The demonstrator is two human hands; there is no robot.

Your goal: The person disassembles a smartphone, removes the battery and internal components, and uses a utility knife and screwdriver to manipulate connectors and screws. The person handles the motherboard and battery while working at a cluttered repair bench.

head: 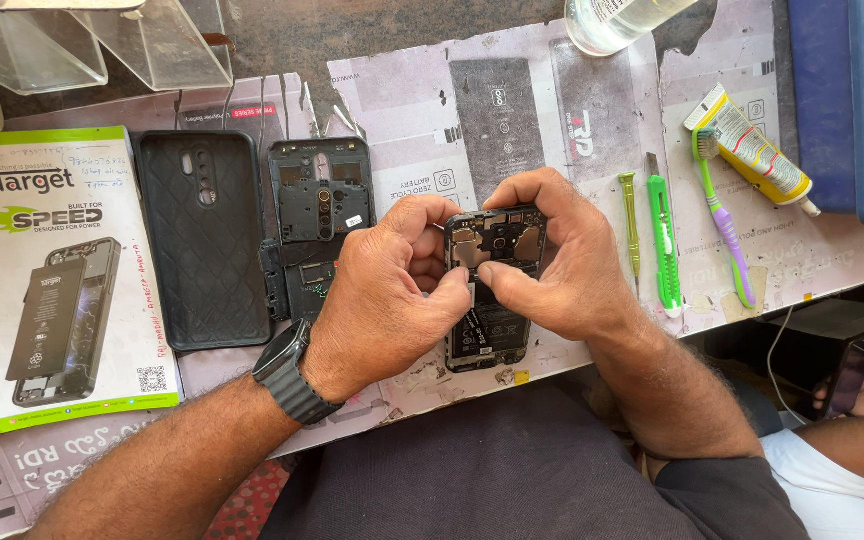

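Near the front edge of the desk (pixel 592 80), the left hand (pixel 387 290) and right hand (pixel 552 260) pinch closed fingers on the opened phone (pixel 492 300), working inside it; the next move likely needs small, careful fingertip pressure.

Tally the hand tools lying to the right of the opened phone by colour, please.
Green: 2, a slim yellow-green plastic screwdriver and a bright green plastic utility knife
Purple and green: 1, a plastic toothbrush
Total: 3
Both hands, left hand and right hand, grip the opened black phone.
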